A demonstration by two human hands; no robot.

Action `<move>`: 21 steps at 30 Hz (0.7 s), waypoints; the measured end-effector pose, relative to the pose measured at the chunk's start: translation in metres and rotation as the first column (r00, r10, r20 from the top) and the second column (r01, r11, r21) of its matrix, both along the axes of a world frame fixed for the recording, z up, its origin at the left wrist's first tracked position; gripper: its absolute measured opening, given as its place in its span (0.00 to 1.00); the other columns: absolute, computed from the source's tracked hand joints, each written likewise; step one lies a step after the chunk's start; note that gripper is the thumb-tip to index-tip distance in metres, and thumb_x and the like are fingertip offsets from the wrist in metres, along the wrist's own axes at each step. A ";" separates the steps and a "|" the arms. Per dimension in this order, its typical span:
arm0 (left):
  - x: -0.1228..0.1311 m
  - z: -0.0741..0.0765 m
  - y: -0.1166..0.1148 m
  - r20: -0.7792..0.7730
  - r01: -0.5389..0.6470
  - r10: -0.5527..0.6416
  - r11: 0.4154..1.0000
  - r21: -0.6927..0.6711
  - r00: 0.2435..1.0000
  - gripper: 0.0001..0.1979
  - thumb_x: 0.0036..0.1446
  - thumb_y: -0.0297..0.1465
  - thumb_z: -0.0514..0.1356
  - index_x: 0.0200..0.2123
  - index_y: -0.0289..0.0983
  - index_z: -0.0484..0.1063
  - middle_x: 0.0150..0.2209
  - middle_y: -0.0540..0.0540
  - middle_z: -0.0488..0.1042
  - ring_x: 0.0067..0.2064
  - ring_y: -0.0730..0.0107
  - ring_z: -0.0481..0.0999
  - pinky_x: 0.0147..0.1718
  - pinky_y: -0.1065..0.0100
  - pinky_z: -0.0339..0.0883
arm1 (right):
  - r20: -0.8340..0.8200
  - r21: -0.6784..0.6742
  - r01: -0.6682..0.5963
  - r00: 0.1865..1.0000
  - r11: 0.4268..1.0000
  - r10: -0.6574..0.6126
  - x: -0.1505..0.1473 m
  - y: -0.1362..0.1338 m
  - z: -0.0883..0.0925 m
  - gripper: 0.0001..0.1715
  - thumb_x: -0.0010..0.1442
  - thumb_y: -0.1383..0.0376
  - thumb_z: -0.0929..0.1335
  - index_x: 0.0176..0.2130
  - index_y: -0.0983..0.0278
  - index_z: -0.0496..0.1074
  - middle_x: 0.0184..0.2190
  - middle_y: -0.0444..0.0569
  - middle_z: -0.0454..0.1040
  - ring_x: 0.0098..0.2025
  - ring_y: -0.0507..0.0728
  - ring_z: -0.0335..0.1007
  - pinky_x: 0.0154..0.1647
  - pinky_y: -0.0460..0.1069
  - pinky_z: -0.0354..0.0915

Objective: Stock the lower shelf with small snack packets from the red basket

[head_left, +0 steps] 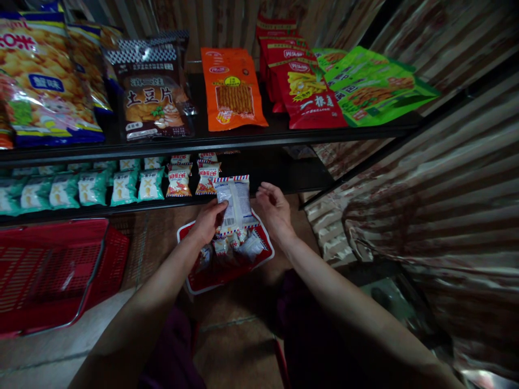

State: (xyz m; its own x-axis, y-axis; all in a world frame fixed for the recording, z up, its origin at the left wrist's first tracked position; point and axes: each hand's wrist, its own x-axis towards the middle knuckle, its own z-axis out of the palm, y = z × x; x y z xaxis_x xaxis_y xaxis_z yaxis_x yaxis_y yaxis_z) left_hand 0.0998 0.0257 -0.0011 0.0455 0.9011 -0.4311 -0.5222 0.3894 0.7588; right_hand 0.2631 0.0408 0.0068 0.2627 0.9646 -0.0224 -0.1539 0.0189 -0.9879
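Note:
My left hand (pixel 210 220) grips a small snack packet (pixel 234 204) by its left side, its printed back with a pale seam facing me. The packet has striped red and blue edges and hangs over a red basket with a white rim (pixel 266 259). Inside the basket lie several similar snack packets (pixel 252 246). To the right of the packet, my right hand (pixel 275 210) is raised apart from it, fingers curled; whether anything sits between its fingertips I cannot make out. Behind the held packet, red and white packets (pixel 208 178) stand in a row on the lower shelf (pixel 259 189).
Teal packets (pixel 65 190) line the lower shelf at left. The upper shelf (pixel 162 147) holds large snack bags, among them an orange bag (pixel 232 89) and green bags (pixel 375 86). A larger red basket (pixel 48 275) stands on the floor at left. A pleated curtain (pixel 438 189) hangs at right.

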 end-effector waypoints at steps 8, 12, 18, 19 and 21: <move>-0.003 -0.002 0.007 0.049 -0.140 0.141 0.990 -0.014 0.989 0.15 0.40 0.32 0.68 0.34 0.34 0.72 0.27 0.50 0.75 0.28 0.71 0.72 0.32 0.68 0.65 | 0.628 0.336 -0.272 0.778 0.902 0.001 0.005 -0.018 0.010 0.10 0.59 0.66 0.65 0.40 0.59 0.75 0.40 0.49 0.74 0.43 0.56 0.70 0.47 0.53 0.67; -0.001 -0.003 0.007 0.032 -0.161 0.161 0.987 0.010 0.986 0.15 0.39 0.32 0.68 0.33 0.34 0.72 0.26 0.51 0.75 0.27 0.72 0.72 0.30 0.69 0.64 | 0.784 0.327 -0.420 0.620 0.846 0.005 0.005 -0.021 0.008 0.14 0.61 0.65 0.64 0.45 0.57 0.75 0.45 0.50 0.75 0.48 0.59 0.69 0.52 0.56 0.67; 0.004 0.007 0.004 -0.004 -0.225 0.226 0.972 0.075 0.974 0.16 0.37 0.33 0.69 0.32 0.36 0.71 0.29 0.51 0.76 0.31 0.71 0.73 0.34 0.69 0.65 | 0.907 0.232 -0.612 0.418 0.756 0.060 0.002 -0.023 0.003 0.25 0.61 0.56 0.66 0.56 0.58 0.68 0.60 0.53 0.65 0.62 0.63 0.57 0.62 0.62 0.59; 0.004 0.009 0.004 -0.005 -0.229 0.230 0.971 0.076 0.973 0.16 0.38 0.33 0.69 0.33 0.36 0.71 0.30 0.51 0.76 0.32 0.70 0.74 0.34 0.69 0.66 | 0.919 0.215 -0.644 0.389 0.734 0.072 0.002 -0.023 0.001 0.28 0.59 0.54 0.67 0.57 0.59 0.67 0.62 0.54 0.61 0.64 0.64 0.54 0.63 0.63 0.58; 0.003 0.010 0.005 0.003 -0.230 0.231 0.971 0.071 0.973 0.17 0.39 0.33 0.69 0.34 0.36 0.71 0.31 0.50 0.77 0.33 0.70 0.74 0.35 0.68 0.66 | 0.935 0.180 -0.686 0.343 0.705 0.095 0.001 -0.022 -0.002 0.35 0.56 0.51 0.68 0.60 0.58 0.63 0.66 0.55 0.55 0.67 0.66 0.48 0.63 0.65 0.56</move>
